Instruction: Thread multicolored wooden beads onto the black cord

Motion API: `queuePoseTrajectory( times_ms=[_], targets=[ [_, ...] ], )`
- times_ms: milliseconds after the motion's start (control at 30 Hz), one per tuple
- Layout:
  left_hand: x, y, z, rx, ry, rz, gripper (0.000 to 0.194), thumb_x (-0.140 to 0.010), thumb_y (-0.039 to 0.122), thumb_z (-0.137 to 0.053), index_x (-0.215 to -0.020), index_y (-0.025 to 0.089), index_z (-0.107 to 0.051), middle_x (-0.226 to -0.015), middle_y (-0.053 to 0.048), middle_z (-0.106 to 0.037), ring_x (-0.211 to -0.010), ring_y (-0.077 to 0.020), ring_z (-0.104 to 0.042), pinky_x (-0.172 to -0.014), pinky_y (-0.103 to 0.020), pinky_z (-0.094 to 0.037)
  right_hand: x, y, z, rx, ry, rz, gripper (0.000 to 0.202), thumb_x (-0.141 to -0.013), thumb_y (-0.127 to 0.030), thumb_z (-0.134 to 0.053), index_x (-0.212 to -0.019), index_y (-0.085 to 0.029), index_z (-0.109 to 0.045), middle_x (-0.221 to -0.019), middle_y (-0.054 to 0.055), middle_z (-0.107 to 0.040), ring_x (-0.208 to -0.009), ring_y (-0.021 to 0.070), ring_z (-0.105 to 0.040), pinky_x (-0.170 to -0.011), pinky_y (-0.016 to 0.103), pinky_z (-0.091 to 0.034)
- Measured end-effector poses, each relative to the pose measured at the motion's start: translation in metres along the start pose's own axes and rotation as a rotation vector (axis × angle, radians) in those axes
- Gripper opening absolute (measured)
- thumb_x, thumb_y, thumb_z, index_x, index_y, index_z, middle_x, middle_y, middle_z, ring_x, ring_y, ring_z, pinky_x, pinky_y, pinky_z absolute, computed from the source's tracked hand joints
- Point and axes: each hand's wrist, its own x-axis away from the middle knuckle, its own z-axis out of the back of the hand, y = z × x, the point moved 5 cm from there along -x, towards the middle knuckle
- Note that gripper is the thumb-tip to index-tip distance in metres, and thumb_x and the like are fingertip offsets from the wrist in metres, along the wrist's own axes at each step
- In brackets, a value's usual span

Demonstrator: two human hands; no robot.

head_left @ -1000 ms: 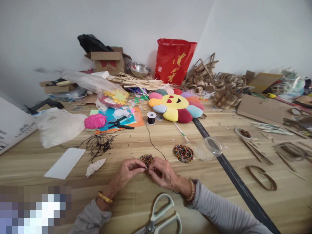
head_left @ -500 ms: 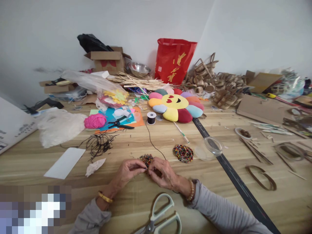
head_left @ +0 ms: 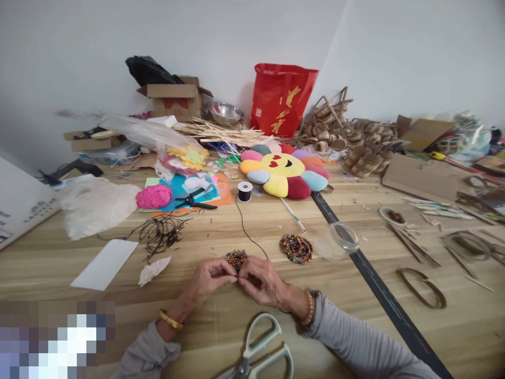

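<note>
My left hand (head_left: 211,276) pinches a tiny dark bluish bead (head_left: 236,276) between thumb and fingertips. Meeting it at the fingertips, my right hand (head_left: 262,281) is closed in a pinch on black cord, whose end is too small to make out. The black cord (head_left: 252,237) runs from a white-rimmed spool (head_left: 245,192) down behind my right hand. Just beyond the fingertips lies a pile of multicoloured beads (head_left: 235,259). A coil of strung beads (head_left: 296,248) rests to the right. Scissors (head_left: 256,358) with pale handles lie below my hands.
Black cord scraps (head_left: 163,234), a white card (head_left: 105,264) and a crumpled tissue (head_left: 154,270) lie at left. A flower cushion (head_left: 286,171) sits behind the spool. To the right are a clear round container (head_left: 344,236), a dark strip (head_left: 379,279) and a brown band (head_left: 422,288).
My hands stay nearly in place, fingertips shifting slightly against each other. A bluish bead shows more clearly between them. The other things have not moved.
</note>
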Motion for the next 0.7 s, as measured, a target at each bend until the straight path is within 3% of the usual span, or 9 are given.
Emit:
queuePoseTrajectory(
  times_ms=[133,233,433,600,700],
  targets=[
    [-0.001,0.001,0.000,-0.009,-0.009,-0.027,0.019,-0.063,0.028,-0.077,-0.062,0.012,-0.066,-0.064,-0.003,-0.066,-0.063,-0.0147,-0.059,-0.064,-0.025,-0.046,-0.001,-0.002,0.003,-0.024,0.025,0.016,0.001,-0.086,-0.018,-0.050,-0.085,-0.018,-0.050,-0.076,0.005,-0.057,-0.070,0.0152,-0.052,-0.063,0.027,-0.044],
    [0.000,0.006,-0.003,-0.048,-0.026,-0.106,0.019,-0.067,0.030,-0.074,-0.062,0.013,-0.067,-0.066,-0.004,-0.066,-0.066,-0.0157,-0.058,-0.066,-0.026,-0.045,-0.001,-0.003,0.003,-0.037,0.032,0.044,0.007,-0.084,-0.020,-0.054,-0.089,-0.018,-0.049,-0.078,0.005,-0.057,-0.074,0.0155,-0.053,-0.066,0.028,-0.046],
    [0.000,0.010,-0.004,-0.077,-0.032,-0.174,0.023,-0.071,0.033,-0.071,-0.062,0.013,-0.065,-0.068,-0.004,-0.062,-0.068,-0.0156,-0.055,-0.068,-0.026,-0.044,-0.001,-0.003,0.001,0.003,0.000,0.079,0.004,-0.084,-0.017,-0.050,-0.082,-0.019,-0.047,-0.074,0.005,-0.058,-0.071,0.0155,-0.052,-0.064,0.028,-0.044],
    [-0.001,0.007,0.006,0.014,-0.001,-0.140,0.026,-0.070,0.036,-0.071,-0.061,0.013,-0.062,-0.066,-0.002,-0.058,-0.067,-0.0146,-0.052,-0.065,-0.025,-0.042,0.001,0.000,0.005,0.007,-0.187,0.089,0.009,-0.081,-0.019,-0.051,-0.074,-0.020,-0.046,-0.068,0.001,-0.054,-0.064,0.0139,-0.049,-0.063,0.027,-0.042],
    [0.000,0.005,0.008,0.039,0.003,-0.127,0.026,-0.069,0.036,-0.072,-0.061,0.013,-0.062,-0.068,-0.003,-0.059,-0.068,-0.0151,-0.052,-0.065,-0.025,-0.042,-0.001,0.006,0.019,0.000,-0.220,-0.013,0.014,-0.084,-0.019,-0.048,-0.070,-0.019,-0.048,-0.064,-0.001,-0.051,-0.059,0.0122,-0.046,-0.059,0.025,-0.039]
  ],
)
